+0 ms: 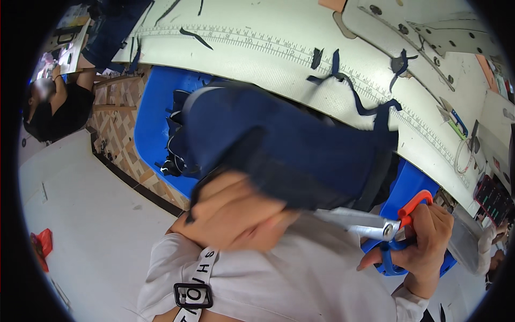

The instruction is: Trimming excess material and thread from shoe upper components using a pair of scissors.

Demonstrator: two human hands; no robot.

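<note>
My left hand (233,214) grips a bundle of dark navy fabric (289,145), blurred with motion, and holds it up in front of my chest. My right hand (426,239) is closed on a pair of scissors (375,228) with red and blue handles. The silver blades point left toward the fabric and end close under its lower edge. Thin navy strips (348,86) trail from the fabric onto the white cutting table (257,59), which has a ruler scale printed along its edge.
A blue plastic bin (153,123) with dark scraps sits under the table edge. Navy offcuts lie on the table. A sewing machine base (429,32) stands at the top right. Another person (53,107) sits at the far left. A red scrap (42,244) lies on the floor.
</note>
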